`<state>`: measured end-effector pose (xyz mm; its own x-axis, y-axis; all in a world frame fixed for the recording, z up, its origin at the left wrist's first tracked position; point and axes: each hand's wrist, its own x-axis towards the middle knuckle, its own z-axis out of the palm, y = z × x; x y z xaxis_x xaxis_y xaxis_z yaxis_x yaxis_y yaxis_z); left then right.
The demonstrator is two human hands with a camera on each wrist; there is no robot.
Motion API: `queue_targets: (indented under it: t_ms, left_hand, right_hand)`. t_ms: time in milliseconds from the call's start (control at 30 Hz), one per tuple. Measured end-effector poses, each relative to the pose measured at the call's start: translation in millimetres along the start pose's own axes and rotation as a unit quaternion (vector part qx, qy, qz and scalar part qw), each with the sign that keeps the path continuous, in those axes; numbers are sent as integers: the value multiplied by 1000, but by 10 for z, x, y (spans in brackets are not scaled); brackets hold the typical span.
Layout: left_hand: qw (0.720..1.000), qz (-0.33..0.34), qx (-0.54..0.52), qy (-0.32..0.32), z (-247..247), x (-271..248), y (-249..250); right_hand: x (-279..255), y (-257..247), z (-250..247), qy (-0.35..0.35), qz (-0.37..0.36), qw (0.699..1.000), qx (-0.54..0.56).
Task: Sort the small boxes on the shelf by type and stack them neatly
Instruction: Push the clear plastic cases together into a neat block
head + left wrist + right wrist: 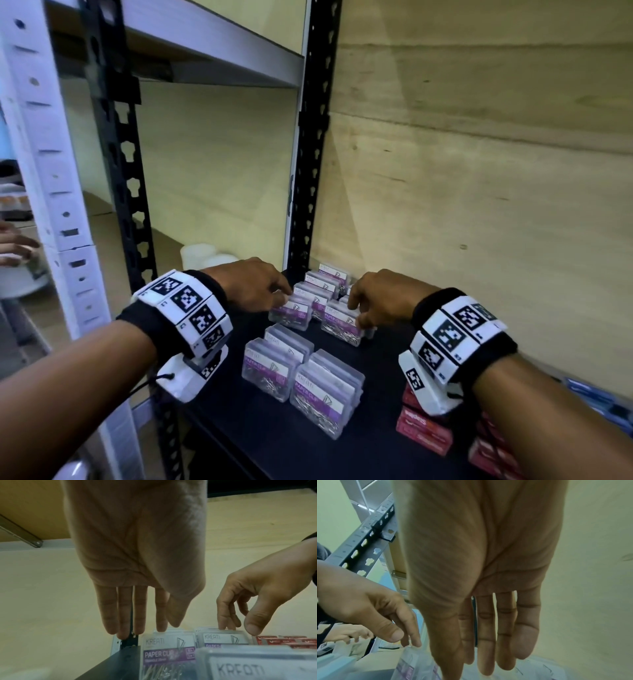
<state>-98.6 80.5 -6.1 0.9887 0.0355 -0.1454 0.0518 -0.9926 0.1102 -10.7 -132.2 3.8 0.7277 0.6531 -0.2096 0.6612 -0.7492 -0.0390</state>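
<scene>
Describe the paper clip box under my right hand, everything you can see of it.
The paper clip box is a small clear plastic case standing upright on the dark shelf, front of the right-hand back row. Its label has a white upper band and a purple band reading PAPER CLIP; silver clips show through the lower half. The right hand reaches down over its top edge, fingertips touching behind and the thumb at its right end. More identical boxes stand directly behind and to its left.

Both forearms extend forward over the shelf [260, 442], each wrist carrying a marker band. The left hand [251, 284] hangs palm down at the shelf's far left, fingers straight. The right hand [380, 298] sits beside it, fingers extended downward, thumb apart.
</scene>
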Motion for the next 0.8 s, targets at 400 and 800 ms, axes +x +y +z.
queue_targets:
  t_ms: [400,800]
  left_hand:
    - [1000,9,-11,1,-17,75,-19]
    - [998,30,-8,-45,-54,-59,129]
  right_hand:
    - [69,-91,-13,17,3,999,-28]
    - [-204,-102,-21,-50,-15,999,-9]
